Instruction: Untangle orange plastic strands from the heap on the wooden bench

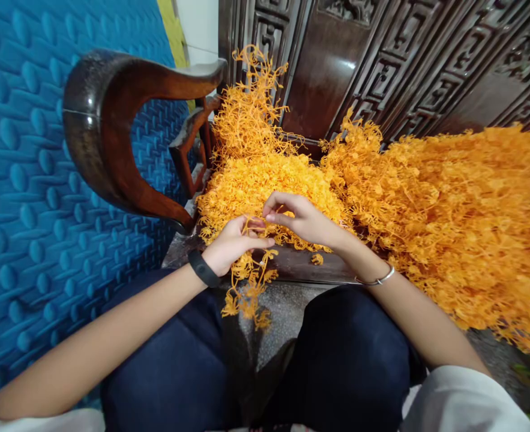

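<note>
My left hand (237, 243), with a dark band at its wrist, is closed around thin orange strands. From it a bunch of orange spidery flower-like pieces (251, 294) hangs down between my knees. Close by on the right, my right hand (294, 215) has thumb and forefinger pinched together at the upper end of the strands; what sits in the pinch is too small to make out. Just beyond both hands lies a heap of loose orange pieces (283, 177), partly hidden by my fingers. A single orange piece (317, 259) rests near the front edge of the dark wooden seat (301, 267).
A curved wooden armrest (98, 132) rises at the left, beside a blue textured surface (12, 198). Carved dark wood panels (323, 66) stand at the back. Longer orange strands (251, 120) pile up behind the heap, and a large orange mass (467, 222) fills the right side.
</note>
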Tool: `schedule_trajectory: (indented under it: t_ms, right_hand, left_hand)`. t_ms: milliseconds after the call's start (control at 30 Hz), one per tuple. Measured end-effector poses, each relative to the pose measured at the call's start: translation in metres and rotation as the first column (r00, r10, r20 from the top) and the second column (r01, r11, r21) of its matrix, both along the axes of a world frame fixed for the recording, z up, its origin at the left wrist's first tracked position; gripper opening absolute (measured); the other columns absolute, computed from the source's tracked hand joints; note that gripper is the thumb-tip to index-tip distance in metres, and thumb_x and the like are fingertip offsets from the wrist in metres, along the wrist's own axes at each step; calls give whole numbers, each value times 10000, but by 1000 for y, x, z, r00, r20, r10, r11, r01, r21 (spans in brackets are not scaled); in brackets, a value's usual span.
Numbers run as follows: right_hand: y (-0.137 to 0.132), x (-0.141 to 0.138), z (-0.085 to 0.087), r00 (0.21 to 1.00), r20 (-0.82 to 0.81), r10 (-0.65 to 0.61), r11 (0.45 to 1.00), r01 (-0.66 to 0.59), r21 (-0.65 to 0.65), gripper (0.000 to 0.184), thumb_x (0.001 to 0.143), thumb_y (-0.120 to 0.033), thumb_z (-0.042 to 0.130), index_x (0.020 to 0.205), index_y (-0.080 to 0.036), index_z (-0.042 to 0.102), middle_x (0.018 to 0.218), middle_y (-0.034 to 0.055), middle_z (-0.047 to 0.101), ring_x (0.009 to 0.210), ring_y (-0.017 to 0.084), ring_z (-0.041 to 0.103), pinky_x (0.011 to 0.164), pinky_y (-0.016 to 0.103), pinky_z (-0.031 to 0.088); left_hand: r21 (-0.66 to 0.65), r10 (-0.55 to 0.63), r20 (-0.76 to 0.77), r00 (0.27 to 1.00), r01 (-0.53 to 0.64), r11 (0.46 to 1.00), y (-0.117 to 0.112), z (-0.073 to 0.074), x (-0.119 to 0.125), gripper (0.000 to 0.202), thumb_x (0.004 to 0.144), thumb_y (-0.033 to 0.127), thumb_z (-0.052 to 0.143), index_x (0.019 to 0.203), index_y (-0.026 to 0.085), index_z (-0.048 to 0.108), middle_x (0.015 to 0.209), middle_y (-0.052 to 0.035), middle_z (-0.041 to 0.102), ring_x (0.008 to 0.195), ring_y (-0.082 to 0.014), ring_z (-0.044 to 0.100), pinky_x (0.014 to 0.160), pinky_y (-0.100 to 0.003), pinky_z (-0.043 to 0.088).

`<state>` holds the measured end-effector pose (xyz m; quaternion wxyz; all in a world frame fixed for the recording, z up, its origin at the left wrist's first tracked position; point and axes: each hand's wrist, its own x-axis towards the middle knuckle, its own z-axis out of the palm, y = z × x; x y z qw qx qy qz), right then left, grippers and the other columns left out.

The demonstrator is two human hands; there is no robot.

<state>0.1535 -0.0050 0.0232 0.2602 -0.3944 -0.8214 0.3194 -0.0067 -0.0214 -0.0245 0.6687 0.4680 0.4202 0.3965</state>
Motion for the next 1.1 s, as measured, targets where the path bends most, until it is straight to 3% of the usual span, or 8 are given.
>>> schedule_trajectory:
  t_ms: [167,300,400,600,900,967,1033,1100]
  right_hand:
    - [0,1,-2,999,7,41,999,-41,-5,109,793,-233,593,820,-127,587,829,36,601,788,112,545,745,276,424]
    - [3,7,-1,999,-8,34,999,-35,-38,230,718,-290,680,861,-132,593,887,36,577,800,112,536,750,276,430]
    - [5,10,-2,998,-44,48,993,-53,-108,224,703,-298,690,800,-144,559,821,15,576,774,105,537,733,273,433]
    - [8,7,-6,956,-240,-170,948,92,-303,273,625,-326,733,716,-156,540,641,-19,567,603,85,537,603,269,449]
    - [18,-15,-3,794,-455,-404,915,347,-206,189,616,-247,709,627,-164,539,577,-17,556,515,81,494,544,283,434]
    - [32,-6,3,730,-505,-461,873,477,-107,149,650,-212,669,627,-182,525,586,-20,544,522,84,482,550,287,433]
    - [49,10,8,629,-585,-513,772,636,7,126,691,-197,625,644,-200,509,605,-21,533,534,84,470,573,291,436]
    - [65,26,7,593,-618,-516,724,688,56,86,718,-197,602,689,-197,520,649,-7,551,576,94,499,624,303,448]
  left_hand:
    - [-49,-53,52,997,56,997,2,-4,0,92,602,146,728,667,113,673,682,-36,662,661,-124,576,603,-236,422]
    - [-4,-48,84,995,49,999,3,-3,-2,85,626,151,714,707,142,689,742,-27,689,745,-133,613,731,-255,443]
    - [16,-104,97,990,103,995,3,-1,-3,89,675,204,688,737,142,670,717,-35,676,706,-136,619,677,-252,446]
    - [121,-115,104,988,102,987,-1,4,0,189,741,239,626,589,147,564,510,27,493,481,-75,451,479,-198,338]
    - [138,43,249,967,-80,987,7,12,4,128,712,218,652,638,127,602,482,55,390,438,-46,329,435,-192,240]
    - [116,81,235,969,-111,987,0,9,2,144,700,234,667,630,120,611,487,50,406,429,-41,322,424,-193,229]
    - [62,90,188,978,-103,993,-12,2,0,156,700,252,672,636,120,619,483,48,425,418,-38,318,418,-190,231]
    - [18,53,151,987,-57,998,-24,-5,-2,160,733,283,647,678,133,638,459,52,427,426,-55,360,439,-190,283]
